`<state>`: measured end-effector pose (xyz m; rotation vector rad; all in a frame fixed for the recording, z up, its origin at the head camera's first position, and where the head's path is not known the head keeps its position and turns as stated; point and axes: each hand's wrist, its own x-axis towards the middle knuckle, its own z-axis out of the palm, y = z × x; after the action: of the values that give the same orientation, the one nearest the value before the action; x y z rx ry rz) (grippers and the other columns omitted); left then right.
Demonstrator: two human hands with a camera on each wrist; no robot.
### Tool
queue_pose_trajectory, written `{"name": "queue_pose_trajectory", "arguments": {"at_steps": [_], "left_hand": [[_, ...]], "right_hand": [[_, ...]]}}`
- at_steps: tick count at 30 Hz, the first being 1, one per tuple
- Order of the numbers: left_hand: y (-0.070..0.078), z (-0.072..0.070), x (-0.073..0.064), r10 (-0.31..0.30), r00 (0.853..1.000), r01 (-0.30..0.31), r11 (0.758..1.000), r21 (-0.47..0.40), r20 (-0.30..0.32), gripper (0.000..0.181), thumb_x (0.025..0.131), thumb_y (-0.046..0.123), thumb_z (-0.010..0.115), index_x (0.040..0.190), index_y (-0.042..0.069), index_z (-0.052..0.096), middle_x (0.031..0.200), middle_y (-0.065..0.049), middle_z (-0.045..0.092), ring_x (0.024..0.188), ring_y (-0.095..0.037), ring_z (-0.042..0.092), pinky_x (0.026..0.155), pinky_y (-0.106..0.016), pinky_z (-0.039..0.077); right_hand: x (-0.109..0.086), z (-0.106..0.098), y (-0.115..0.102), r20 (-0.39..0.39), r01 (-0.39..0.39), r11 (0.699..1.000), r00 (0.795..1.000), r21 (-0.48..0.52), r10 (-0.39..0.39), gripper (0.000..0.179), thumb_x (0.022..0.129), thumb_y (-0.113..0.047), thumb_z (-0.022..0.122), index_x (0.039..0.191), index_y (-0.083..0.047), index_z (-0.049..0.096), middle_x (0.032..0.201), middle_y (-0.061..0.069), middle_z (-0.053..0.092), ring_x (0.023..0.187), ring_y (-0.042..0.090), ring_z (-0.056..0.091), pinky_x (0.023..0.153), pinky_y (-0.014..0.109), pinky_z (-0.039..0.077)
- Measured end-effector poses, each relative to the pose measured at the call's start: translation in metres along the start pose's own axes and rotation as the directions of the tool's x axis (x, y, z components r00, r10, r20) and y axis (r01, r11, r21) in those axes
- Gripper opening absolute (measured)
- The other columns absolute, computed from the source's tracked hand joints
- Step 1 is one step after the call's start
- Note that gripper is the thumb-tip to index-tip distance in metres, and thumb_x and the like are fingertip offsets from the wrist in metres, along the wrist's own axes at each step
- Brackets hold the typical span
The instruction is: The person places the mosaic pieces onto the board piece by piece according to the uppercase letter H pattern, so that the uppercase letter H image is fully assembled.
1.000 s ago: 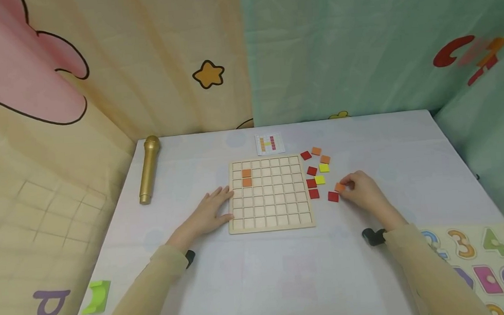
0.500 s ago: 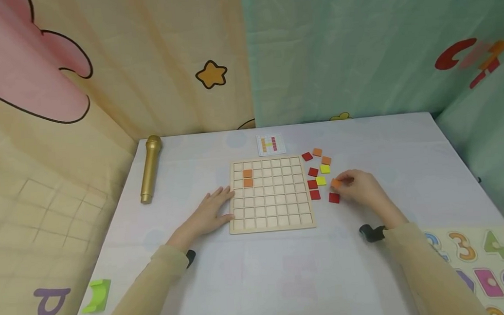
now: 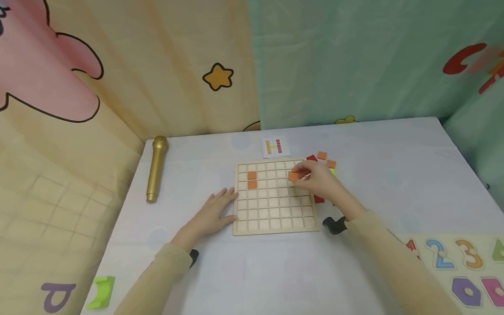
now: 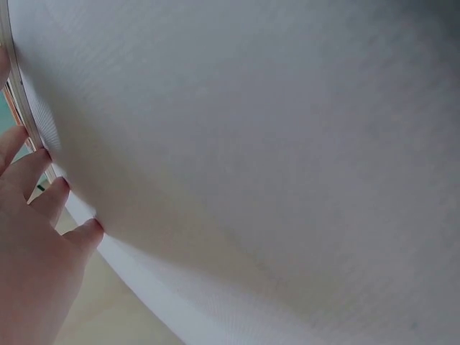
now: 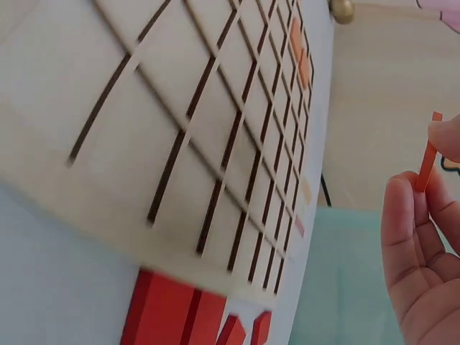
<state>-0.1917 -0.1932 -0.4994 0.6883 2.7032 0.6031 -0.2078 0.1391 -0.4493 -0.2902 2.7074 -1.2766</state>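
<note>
- While the spread left hand (image 3: 208, 215) touches the board (image 3: 273, 212) at left, the right hand (image 3: 318, 177) pinches 1 orange tile (image 3: 293, 175) above its far right part.
- Placing seems the step; next calls for aligning, then lowering.

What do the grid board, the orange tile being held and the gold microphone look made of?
Grid board: probably wood, matte, given its pale tan rim. Orange tile: painted wood or plastic, smooth, orange even along its edge. Gold microphone: metal or gold-coated plastic; its metallic sheen leaves that open.
</note>
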Motion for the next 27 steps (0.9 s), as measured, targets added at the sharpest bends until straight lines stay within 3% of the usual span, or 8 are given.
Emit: {"name": "queue_pose_trajectory", "arguments": {"at_steps": [11,17,27], "left_hand": [[0.003,0.000,0.004,-0.014,0.999,0.014,1.000,0.007,0.040,0.071,0.094,0.034,0.066,0.154,0.011,0.034,0.165,-0.007,0.020,0.154,-0.030,0.013,0.125,-0.054,0.007],[0.004,-0.001,0.004,-0.014,0.999,0.013,1.000,0.013,0.043,0.071,0.095,0.034,0.065,0.154,0.011,0.034,0.165,-0.008,0.020,0.154,-0.030,0.013,0.125,-0.054,0.007],[0.001,-0.001,-0.001,-0.013,1.000,0.013,1.000,0.017,0.028,0.070,0.095,0.033,0.065,0.153,0.010,0.034,0.164,-0.010,0.022,0.153,-0.032,0.015,0.124,-0.057,0.009]], "right_hand": [[0.029,0.060,-0.031,0.108,0.037,0.998,0.993,0.043,-0.041,0.033,0.083,-0.015,0.073,0.114,-0.005,0.067,0.108,0.009,0.066,0.098,0.022,0.060,0.086,0.033,0.055],[0.038,0.077,-0.036,0.145,0.049,0.999,0.988,-0.011,-0.047,0.034,0.084,-0.017,0.076,0.113,-0.004,0.067,0.106,0.008,0.064,0.095,0.020,0.058,0.086,0.032,0.053],[0.044,0.094,-0.037,0.198,0.055,0.994,0.980,-0.099,-0.035,0.028,0.083,-0.013,0.072,0.109,-0.005,0.068,0.095,0.006,0.057,0.080,0.016,0.051,0.068,0.024,0.043]]}}
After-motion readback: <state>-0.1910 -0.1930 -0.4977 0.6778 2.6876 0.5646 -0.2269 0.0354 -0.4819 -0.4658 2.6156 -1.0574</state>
